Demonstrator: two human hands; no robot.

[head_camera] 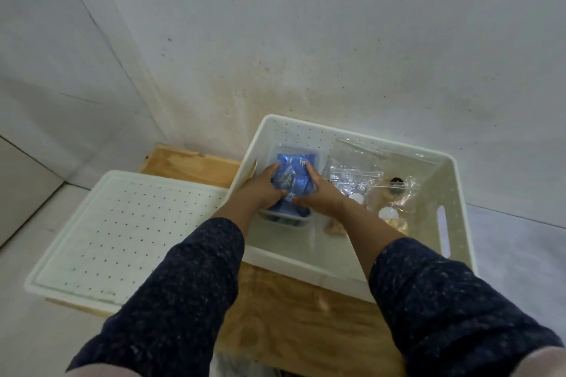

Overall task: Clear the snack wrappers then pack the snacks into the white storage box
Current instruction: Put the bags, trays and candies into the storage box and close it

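Because the lid (128, 236) has to stay out of my way while I pack, it lies flat at the left, resting partly on the wooden bench (196, 164) just beside the white storage box (346, 128). The box stands open on that bench against the wall, so I can reach straight down into it with both arms. My left hand (260, 185) curls around the left side of the blue snack packets (294, 180), and my right hand (315, 190) curls around their right side, so the 2 hands grip the bundle between them. I judge I am pressing it down into the clear tub (286, 217) that sits at the left of the box floor. To the right of the tub, clear zip bags (358, 174) of snacks already lie inside the box, touching its floor.
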